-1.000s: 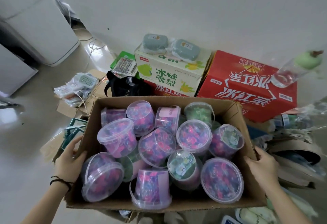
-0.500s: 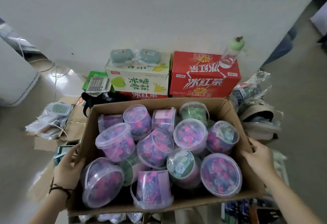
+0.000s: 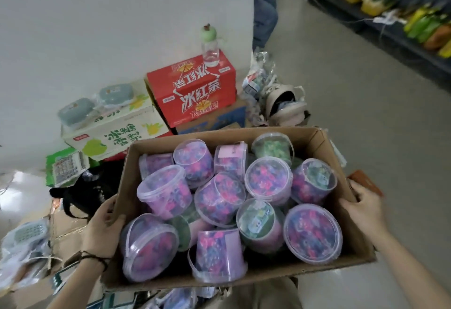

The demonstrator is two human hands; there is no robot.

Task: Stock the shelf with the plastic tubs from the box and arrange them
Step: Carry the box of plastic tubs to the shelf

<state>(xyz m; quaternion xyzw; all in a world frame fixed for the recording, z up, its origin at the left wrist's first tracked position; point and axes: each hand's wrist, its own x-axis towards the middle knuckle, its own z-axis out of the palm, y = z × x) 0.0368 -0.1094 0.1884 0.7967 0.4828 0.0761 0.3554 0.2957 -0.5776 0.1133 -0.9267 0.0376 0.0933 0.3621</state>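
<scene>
An open cardboard box (image 3: 314,137) is held up off the floor in front of me. It is packed with several clear plastic tubs (image 3: 268,180) of pink, purple and green sweets, some upright and some on their sides. My left hand (image 3: 102,228) grips the box's left wall, thumb over the rim. My right hand (image 3: 363,207) grips the right wall, fingers curled over its edge. A dark shelf (image 3: 400,30) with yellow, green and orange packs runs along the top right, across the floor.
Against the white wall stand a red drink carton (image 3: 195,91) with a clear bottle (image 3: 210,45) on it and a white and green carton (image 3: 114,133). A black bag (image 3: 85,194), calculators and packaged goods lie on the floor at left. Grey floor stretches right toward the shelf.
The box has been lifted and my view has swung to the right. The shelf has come into sight at the top right. Both hands keep their hold on the box sides.
</scene>
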